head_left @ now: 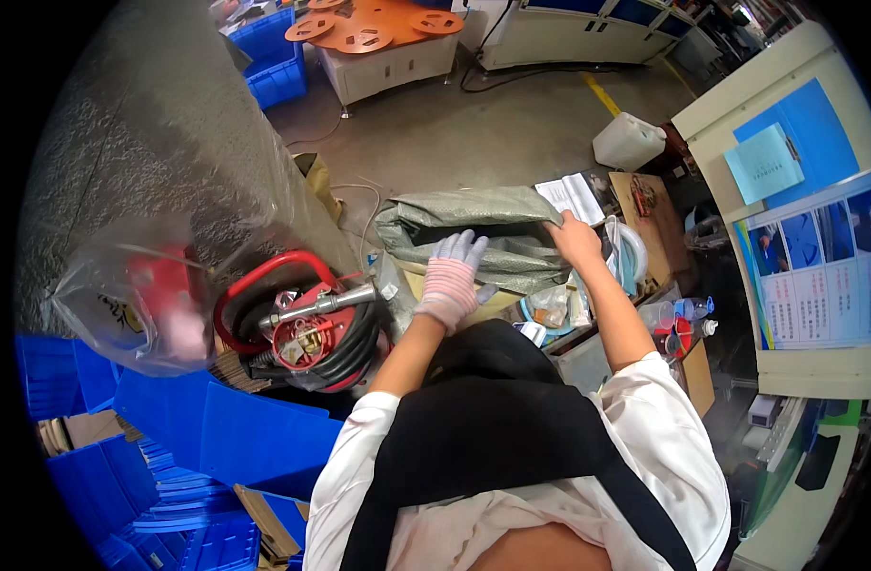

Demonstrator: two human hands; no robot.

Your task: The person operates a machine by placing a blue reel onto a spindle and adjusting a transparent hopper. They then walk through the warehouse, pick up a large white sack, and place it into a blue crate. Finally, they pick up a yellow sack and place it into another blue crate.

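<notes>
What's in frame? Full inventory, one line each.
grey-green woven sack: 1, centre, under both hands
red hose reel with black hose: 1, left of centre
clear plastic bag: 1, far left
blue plastic crates: several, lower left
white plastic jerrycan: 1, on the floor, upper right
orange discs: several, on a white cabinet, top
open white booklet: 1, right of sack
left hand: striped work glove, resting on sack
right hand: bare, gripping sack edge

The sack (pixel 474 233) covers whatever lies under it, and the right hand (pixel 576 240) hides its corner, so that grip cannot be judged. A clear bag (pixel 131 295) blurs the red thing inside. Clutter (pixel 559 309) beside the right forearm is too small to identify.
</notes>
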